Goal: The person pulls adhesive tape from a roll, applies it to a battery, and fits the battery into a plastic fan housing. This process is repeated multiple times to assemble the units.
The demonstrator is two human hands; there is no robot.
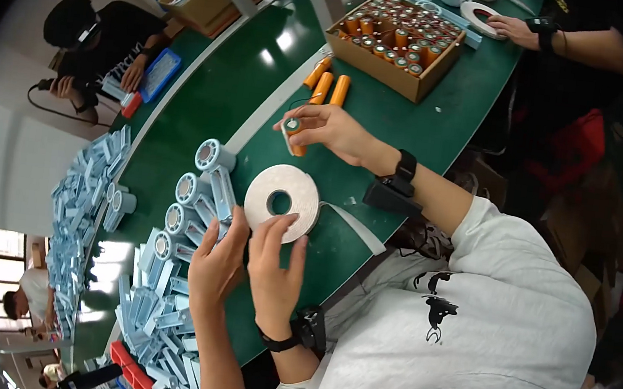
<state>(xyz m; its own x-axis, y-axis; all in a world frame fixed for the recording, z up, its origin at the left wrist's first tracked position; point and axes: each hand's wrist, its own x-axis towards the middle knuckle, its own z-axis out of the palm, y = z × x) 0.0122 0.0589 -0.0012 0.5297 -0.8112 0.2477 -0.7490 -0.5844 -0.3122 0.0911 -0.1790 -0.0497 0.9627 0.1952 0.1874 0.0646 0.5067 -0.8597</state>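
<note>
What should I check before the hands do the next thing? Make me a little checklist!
1. Orange cylindrical battery held by the right hand: ok, between thumb and fingers.
2. Flat, white, ring-shaped tape roll on the green table: ok.
3. Left hand at the roll: ok, its fingers reach over the rim.
4. Loose whitish strip fully on the table: cannot tell, its end is right at the edge.
5. Other people's hands out of the way: not ok, a co-worker's bare-wristed hand is beside the left one.
</note>
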